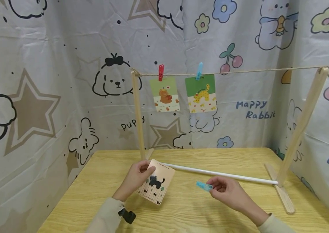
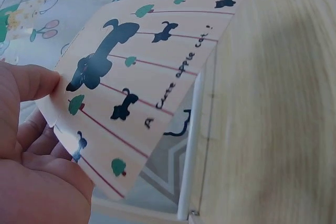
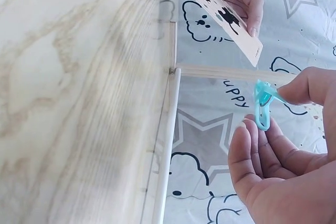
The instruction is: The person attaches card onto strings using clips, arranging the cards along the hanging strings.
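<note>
The left hand (image 1: 136, 178) holds a pink card (image 1: 156, 185) printed with a black cat. The thumb (image 2: 29, 82) presses the card's face near one edge and the remaining fingers curl behind it, so the fingers are clamped on the card. The card is raised above the counter (image 1: 94, 187) and tilted, with its lower edge toward the person.

The right hand (image 1: 229, 192) pinches a light blue clothespin (image 1: 204, 185) between thumb and forefinger. The other fingers (image 3: 247, 156) lie loosely curled beneath the pin and do not appear to touch it, though the wrist view is partly blurred. The clothespin is held above the counter, near the card and apart from it.

A wooden drying frame stands on the counter. It consists of a left post (image 1: 138, 116), a right post (image 1: 302, 124), a white base rod (image 1: 222, 174) lying between the posts, and a string (image 1: 240, 71) stretched across the top. A red clothespin (image 1: 161, 72) holds a bear card (image 1: 164, 94) on the string. Beside it, a blue peg (image 1: 199, 71) holds a leopard card (image 1: 200, 93). A cartoon-printed cloth (image 1: 51, 97) hangs behind and to both sides of the counter.
</note>
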The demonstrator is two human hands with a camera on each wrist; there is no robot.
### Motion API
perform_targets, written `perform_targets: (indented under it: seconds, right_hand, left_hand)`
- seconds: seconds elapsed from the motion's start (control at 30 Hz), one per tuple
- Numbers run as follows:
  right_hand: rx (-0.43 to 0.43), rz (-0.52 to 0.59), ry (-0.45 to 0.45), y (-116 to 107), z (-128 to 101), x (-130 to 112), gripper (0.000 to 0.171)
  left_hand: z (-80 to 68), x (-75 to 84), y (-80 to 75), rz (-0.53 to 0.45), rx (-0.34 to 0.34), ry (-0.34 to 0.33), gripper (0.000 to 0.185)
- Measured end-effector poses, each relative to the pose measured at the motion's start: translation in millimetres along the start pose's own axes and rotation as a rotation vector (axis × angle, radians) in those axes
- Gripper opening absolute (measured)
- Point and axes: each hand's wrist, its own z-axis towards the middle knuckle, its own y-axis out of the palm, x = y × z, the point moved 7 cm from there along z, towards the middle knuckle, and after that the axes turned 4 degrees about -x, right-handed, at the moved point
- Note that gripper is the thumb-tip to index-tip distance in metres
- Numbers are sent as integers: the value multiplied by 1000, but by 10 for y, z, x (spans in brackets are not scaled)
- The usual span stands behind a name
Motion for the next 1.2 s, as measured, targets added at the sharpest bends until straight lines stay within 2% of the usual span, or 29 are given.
perform_targets:
  seconds: [0.43, 0.83, 1.2]
  right_hand:
    - [83, -5, -27, -142, 54, -119, 18]
    - [168, -19, -26, -361, 104, -264, 21]
    - [228, -29, -55, -605, 132, -415, 25]
  left_hand:
    - [150, 181, 73, -65, 30, -9, 21]
    - [305, 308, 145, -73, 90, 25, 20]
    - [430, 410, 189, -60, 128, 84, 21]
